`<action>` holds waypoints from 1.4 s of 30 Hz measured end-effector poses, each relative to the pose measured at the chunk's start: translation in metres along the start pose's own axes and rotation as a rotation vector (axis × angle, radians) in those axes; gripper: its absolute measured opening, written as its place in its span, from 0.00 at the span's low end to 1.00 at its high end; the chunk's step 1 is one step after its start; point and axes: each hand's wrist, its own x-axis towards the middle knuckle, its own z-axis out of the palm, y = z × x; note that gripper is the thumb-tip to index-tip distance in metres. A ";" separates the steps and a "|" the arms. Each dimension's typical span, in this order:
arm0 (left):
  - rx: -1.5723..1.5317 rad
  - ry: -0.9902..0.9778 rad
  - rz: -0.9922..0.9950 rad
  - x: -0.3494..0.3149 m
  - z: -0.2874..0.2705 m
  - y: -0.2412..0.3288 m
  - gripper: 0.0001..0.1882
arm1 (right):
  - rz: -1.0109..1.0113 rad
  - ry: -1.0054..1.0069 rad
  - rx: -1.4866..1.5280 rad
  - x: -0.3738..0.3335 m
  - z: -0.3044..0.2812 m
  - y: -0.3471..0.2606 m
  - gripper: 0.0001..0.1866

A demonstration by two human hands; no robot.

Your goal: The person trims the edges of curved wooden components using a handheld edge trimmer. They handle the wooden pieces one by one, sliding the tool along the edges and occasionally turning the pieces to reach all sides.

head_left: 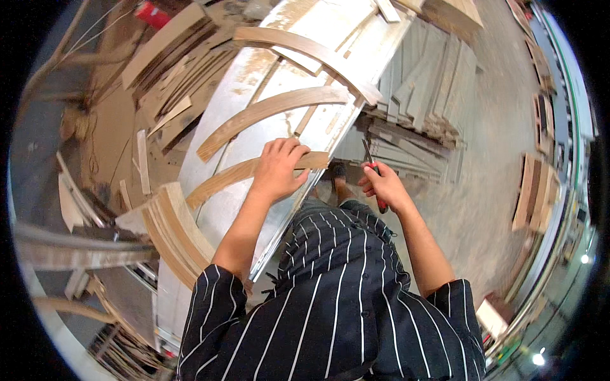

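Note:
My left hand (277, 168) is closed over a curved strip of wood (222, 183), the nearest of three curved pieces lying apart on a pale metal table. Its fingers go over the far edge, and the thumb is at the near side by the strip's right end. A second curved strip (267, 113) lies just beyond, and a longer one (305, 47) farther back. To the right of the table edge, my right hand (385, 186) grips a hand tool (381, 202) with a red and black handle. Its thin dark blade points away from me; the exact kind of tool is unclear.
A stack of curved wood pieces (175, 235) stands at the table's (197, 162) left edge. Piled boards (422, 76) lie on the floor beyond its right side. Wood offcuts (168, 117) litter the left floor. More wood blocks (535, 193) stand far right.

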 end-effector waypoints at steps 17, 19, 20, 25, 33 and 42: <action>-0.134 -0.107 0.251 0.058 0.049 -0.004 0.31 | -0.090 0.209 -0.619 -0.046 0.086 -0.067 0.14; -0.135 -0.118 0.254 0.059 0.048 -0.003 0.33 | -0.099 0.213 -0.609 -0.046 0.089 -0.067 0.14; -0.132 -0.122 0.254 0.060 0.047 -0.002 0.34 | -0.103 0.219 -0.607 -0.044 0.092 -0.063 0.14; -0.120 -0.169 0.260 0.062 0.045 0.000 0.35 | -0.153 0.191 -0.556 -0.043 0.098 -0.060 0.15; -0.040 -0.297 0.386 0.067 0.046 -0.009 0.34 | -0.213 0.183 -0.549 -0.040 0.092 -0.056 0.16; -0.112 -0.248 0.463 0.074 0.041 -0.006 0.32 | -0.205 0.174 -0.542 -0.035 0.089 -0.055 0.17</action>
